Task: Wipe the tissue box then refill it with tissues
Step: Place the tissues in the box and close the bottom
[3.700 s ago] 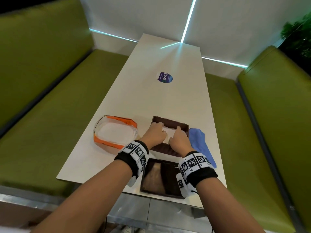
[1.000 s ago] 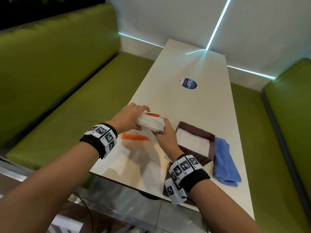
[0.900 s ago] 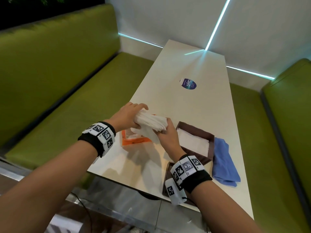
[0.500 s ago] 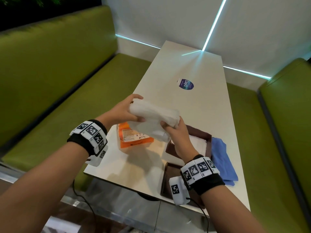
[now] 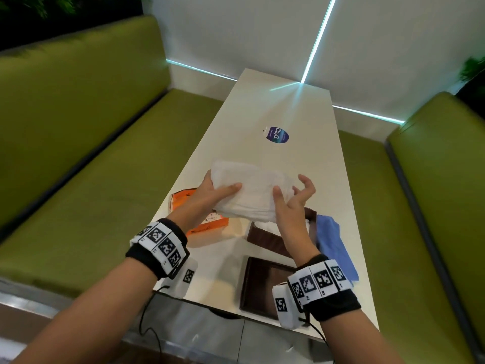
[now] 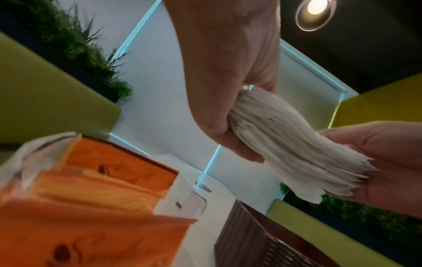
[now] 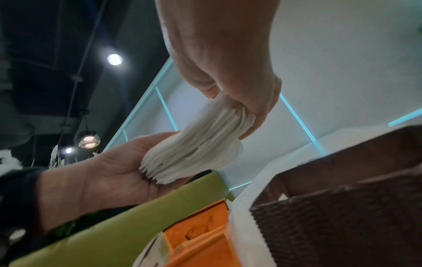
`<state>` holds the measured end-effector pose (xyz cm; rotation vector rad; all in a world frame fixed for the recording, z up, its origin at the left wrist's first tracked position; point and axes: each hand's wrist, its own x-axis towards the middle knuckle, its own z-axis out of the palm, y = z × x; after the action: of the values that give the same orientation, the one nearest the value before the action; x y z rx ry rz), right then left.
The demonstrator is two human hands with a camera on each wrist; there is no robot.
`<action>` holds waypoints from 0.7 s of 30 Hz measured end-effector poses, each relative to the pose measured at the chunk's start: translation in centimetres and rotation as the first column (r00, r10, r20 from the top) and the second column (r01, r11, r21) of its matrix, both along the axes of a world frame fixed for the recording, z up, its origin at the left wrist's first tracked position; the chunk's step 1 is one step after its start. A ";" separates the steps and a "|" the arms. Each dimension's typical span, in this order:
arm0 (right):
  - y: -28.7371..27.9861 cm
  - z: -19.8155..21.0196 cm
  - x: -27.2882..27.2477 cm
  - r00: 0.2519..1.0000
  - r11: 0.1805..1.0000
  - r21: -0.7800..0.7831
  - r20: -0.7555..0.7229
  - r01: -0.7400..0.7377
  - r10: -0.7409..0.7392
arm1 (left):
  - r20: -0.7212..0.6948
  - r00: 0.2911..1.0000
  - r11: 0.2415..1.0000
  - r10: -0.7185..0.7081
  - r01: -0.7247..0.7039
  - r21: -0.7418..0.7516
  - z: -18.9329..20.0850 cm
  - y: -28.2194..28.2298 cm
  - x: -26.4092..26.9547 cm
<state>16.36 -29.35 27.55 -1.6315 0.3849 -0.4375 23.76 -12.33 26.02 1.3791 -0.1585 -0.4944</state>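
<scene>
A thick stack of white tissues (image 5: 252, 191) hangs in the air over the table, held at both ends. My left hand (image 5: 215, 191) grips its left end, thumb across the top. My right hand (image 5: 291, 203) holds the right end, thumb on top and fingers curled round the edge. In the left wrist view the tissue stack (image 6: 274, 140) bends between both hands; the right wrist view shows the tissue stack (image 7: 198, 144) the same way. Below my right hand, the open brown tissue box (image 5: 265, 236) stands partly hidden with white tissues inside. Its brown lid (image 5: 262, 285) lies near the front edge.
An orange tissue packet (image 5: 207, 225) lies on the white table (image 5: 262, 101) to the left of the box. A blue cloth (image 5: 333, 245) lies to the box's right. A round blue sticker (image 5: 277, 134) is farther back. Green benches (image 5: 105, 166) flank the table.
Both hands have lifted the tissue stack out of the orange packet, raised it and carried it right, to above the brown box. The packet stays on the table.
</scene>
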 end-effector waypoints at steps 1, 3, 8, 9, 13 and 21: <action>-0.3 0.1 -0.3 1.000 0.996 -0.091 0.021 0.019 -0.017 | -0.022 1.000 1.000 0.014 -0.014 -0.023 0.0 -0.5 -0.3; -0.4 0.7 -1.0 0.999 0.975 -0.223 0.039 -0.002 0.010 | -0.059 0.997 0.997 0.044 -0.048 -0.066 -0.2 -1.0 -0.9; -1.0 0.9 -1.7 0.999 0.946 -0.323 0.009 0.038 -0.038 | 0.011 0.997 0.989 0.074 -0.072 -0.129 -0.5 -2.2 -2.4; -1.0 1.0 -1.8 0.999 0.944 -0.327 0.002 0.038 -0.040 | 0.020 0.997 0.988 0.073 -0.070 -0.139 -0.5 -2.4 -2.7; -1.2 1.4 -2.1 1.000 0.938 -0.346 -0.006 0.016 -0.019 | 0.010 0.996 0.981 0.085 -0.082 -0.173 -0.3 -2.9 -3.2; -2.6 1.1 -1.7 0.996 0.961 -0.272 -0.089 -0.051 0.028 | -0.139 0.986 0.992 0.090 -0.102 -0.079 0.2 -2.6 -2.8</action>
<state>14.67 -31.91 28.60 -1.9291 0.3659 -0.4060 21.01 -14.88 26.21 1.2584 -0.0031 -0.4930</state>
